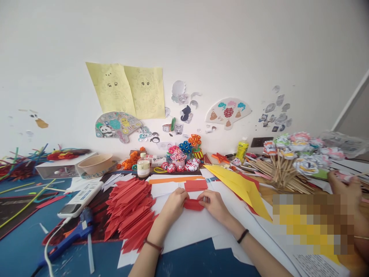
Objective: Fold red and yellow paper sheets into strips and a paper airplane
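A small strip of red paper (193, 204) is stretched between my two hands, over white sheets (184, 229). My left hand (176, 201) pinches its left end with curled fingers. At its right end, my right hand (212, 202) grips between thumb and fingers. Just beyond lies a flat red paper rectangle (196, 185). To the left of my left hand spreads a big pile of folded red paper pieces (129, 209). My fingers hide both ends of the strip.
A blue hot glue gun (72, 235) and a white power strip (80, 200) lie at left. A bottle (143, 166) stands behind the red pile. Yellow paper (240, 188) lies to the right, near paper flowers on sticks (288, 161). Another person's hand (344, 188) is at far right.
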Tool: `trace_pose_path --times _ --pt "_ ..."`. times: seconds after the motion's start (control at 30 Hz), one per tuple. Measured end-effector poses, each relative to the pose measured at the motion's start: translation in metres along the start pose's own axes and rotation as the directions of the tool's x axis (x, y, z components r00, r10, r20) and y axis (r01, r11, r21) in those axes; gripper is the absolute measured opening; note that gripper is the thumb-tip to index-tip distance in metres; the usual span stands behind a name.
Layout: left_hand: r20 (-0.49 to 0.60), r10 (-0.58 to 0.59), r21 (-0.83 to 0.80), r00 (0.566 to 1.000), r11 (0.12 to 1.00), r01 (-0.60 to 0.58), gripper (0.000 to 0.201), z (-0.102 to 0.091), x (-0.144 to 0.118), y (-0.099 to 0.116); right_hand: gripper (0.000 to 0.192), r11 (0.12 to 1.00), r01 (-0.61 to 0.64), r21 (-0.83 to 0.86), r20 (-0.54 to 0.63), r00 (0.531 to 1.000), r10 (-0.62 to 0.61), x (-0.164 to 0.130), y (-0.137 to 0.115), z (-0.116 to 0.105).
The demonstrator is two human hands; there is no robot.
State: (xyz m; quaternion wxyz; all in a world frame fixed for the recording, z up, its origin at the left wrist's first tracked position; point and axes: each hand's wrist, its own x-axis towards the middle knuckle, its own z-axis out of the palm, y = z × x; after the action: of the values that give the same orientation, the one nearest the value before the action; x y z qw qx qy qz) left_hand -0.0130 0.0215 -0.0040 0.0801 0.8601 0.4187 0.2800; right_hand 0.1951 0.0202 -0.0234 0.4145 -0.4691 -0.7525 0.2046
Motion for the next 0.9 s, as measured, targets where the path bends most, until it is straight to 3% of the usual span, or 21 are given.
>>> trace_pose_path --times 0.13,0.43,0.67,0.9 --pt "0.026 0.036 0.062 0.999 0.997 -0.037 0.027 -0.004 -0.002 0.002 0.016 0.999 0.032 -0.016 -0.007 0.999 -0.032 -0.002 -0.002 0.001" --pt "0.124 -0.003 -0.070 0.992 0.997 0.012 0.029 -0.018 -0.004 0.006 0.018 0.997 0.068 -0.037 -0.011 0.998 -0.069 -0.005 -0.003 0.001" --pt "0.114 -0.029 -0.074 0.993 0.997 0.037 0.031 -0.018 -0.004 0.008 0.016 0.997 0.067 -0.033 0.003 0.998 -0.067 -0.004 -0.005 0.000" --pt "0.078 0.017 -0.020 0.997 1.000 -0.016 0.030 -0.015 -0.005 0.008 0.014 0.994 0.103 -0.024 0.037 0.994 -0.102 -0.004 -0.007 -0.005"
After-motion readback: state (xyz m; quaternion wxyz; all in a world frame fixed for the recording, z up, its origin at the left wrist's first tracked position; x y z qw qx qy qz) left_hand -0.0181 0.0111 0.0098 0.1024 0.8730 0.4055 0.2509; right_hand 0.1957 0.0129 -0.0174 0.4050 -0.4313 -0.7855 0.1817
